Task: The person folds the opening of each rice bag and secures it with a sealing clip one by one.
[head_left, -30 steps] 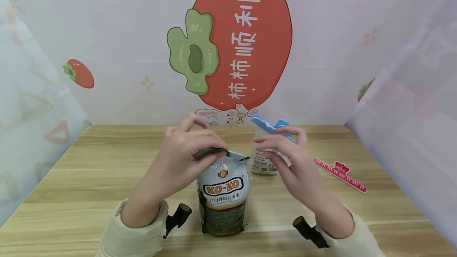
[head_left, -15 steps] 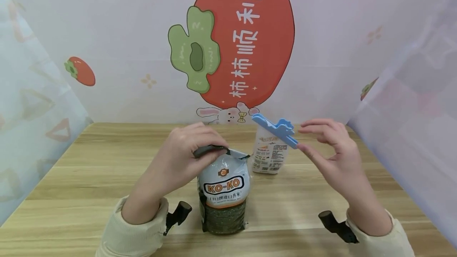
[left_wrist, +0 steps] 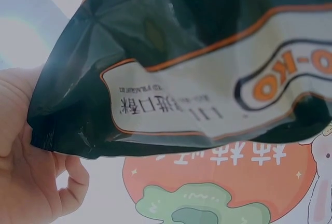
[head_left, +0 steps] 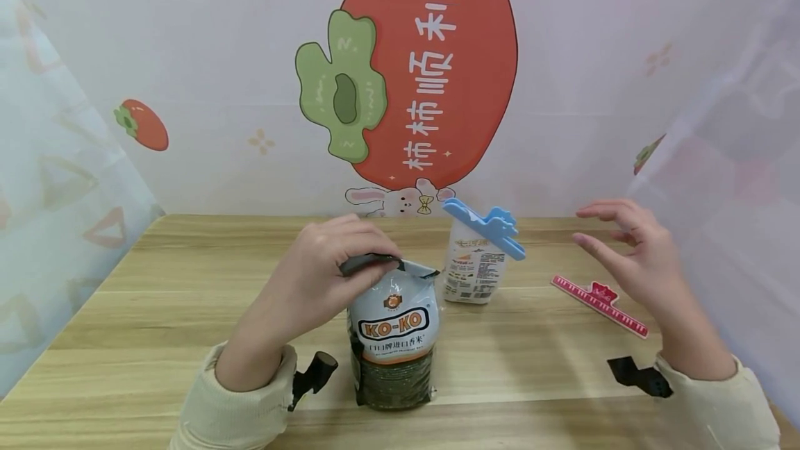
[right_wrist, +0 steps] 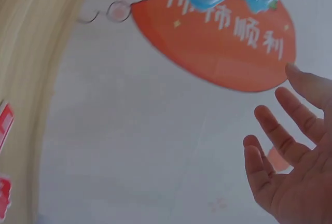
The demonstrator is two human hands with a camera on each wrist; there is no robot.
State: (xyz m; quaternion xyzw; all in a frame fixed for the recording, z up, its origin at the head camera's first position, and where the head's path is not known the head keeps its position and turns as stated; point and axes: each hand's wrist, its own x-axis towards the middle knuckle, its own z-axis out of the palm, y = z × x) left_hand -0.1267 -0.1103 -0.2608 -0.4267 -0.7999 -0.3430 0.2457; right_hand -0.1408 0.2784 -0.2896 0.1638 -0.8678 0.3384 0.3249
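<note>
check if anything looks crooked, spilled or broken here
The blue clip on the white bag looks askew: in the head view it slopes down to the right, its lower end jutting past the bag's side. I see no spill or breakage. The left hand grips the KO-KO bag, which stands upright.

Wood-grain table [head_left: 206, 311]; pale backdrop [head_left: 237, 40] upright behind it; big red persimmon print [head_left: 469, 82] on backdrop, green leaves [head_left: 344, 99] at its left, white characters [head_left: 431, 78] across; rabbit print [head_left: 400, 201], yellow bow [head_left: 426, 204], just below; pale sheets [head_left: 62, 214] flanking both sides.
</note>
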